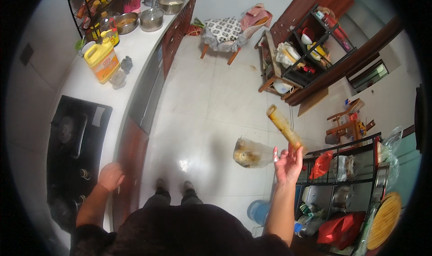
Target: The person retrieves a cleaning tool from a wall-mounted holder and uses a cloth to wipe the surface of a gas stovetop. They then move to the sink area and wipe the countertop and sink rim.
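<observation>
My right hand [289, 166] is held out over the floor at the right. Its fingertips grip the lower end of a long yellowish-brown cylinder [282, 126], possibly a lotus root section, tilted up to the left. From the same hand a clear plastic bag [251, 153] extends leftward, with pale and brown contents that I cannot make out. My left hand [111, 176] is at the front edge of the white counter [126, 84], beside the black gas stove [91, 131]. Its fingers are curled down and partly hidden, and no held object shows.
A yellow jug [103, 62], steel pots [152, 19] and bottles stand along the counter. Beyond is a cloth-covered chair [222, 31]. On the right are a black metal rack [337, 183] with bags, a round woven tray [384, 220] and a blue water bottle [259, 212] on the floor.
</observation>
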